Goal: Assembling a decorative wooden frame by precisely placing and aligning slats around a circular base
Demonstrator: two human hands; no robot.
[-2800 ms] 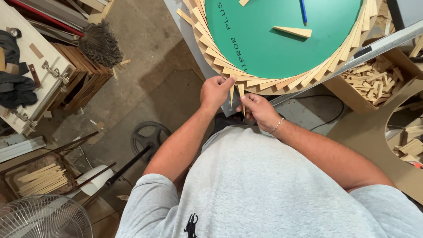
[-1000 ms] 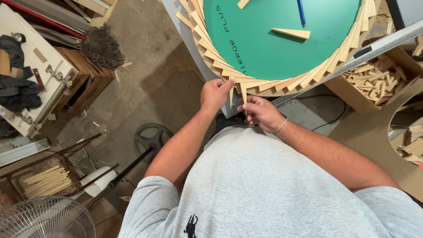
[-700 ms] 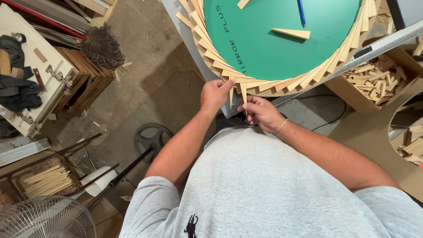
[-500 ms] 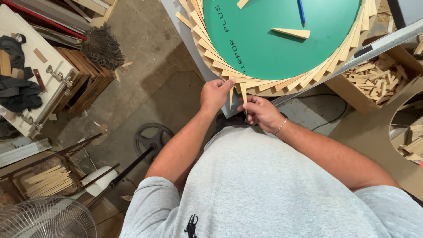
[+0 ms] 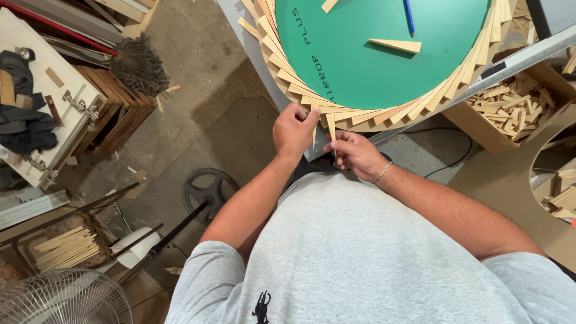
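A round green disc [image 5: 372, 54] lies on the bench, ringed by overlapping thin wooden wedges [image 5: 288, 78]. My left hand [image 5: 294, 129] pinches a wedge at the ring's near edge. My right hand [image 5: 357, 153], with a bracelet on the wrist, grips a narrow wooden wedge [image 5: 331, 127] that points down beside it. The two hands are almost touching. A loose wedge [image 5: 396, 45] and a blue pen [image 5: 408, 15] lie on the green face.
A cardboard box of small wood pieces [image 5: 510, 102] stands at the right, behind a metal rail [image 5: 516, 60]. On the floor at the left are a broom head [image 5: 139, 65], wooden crates [image 5: 114, 114], a wheel [image 5: 207, 189], a fan [image 5: 60, 300] and a tray of sticks [image 5: 63, 249].
Both hands have stayed at the ring's near edge with only small finger shifts on the wedges. The view has barely moved.
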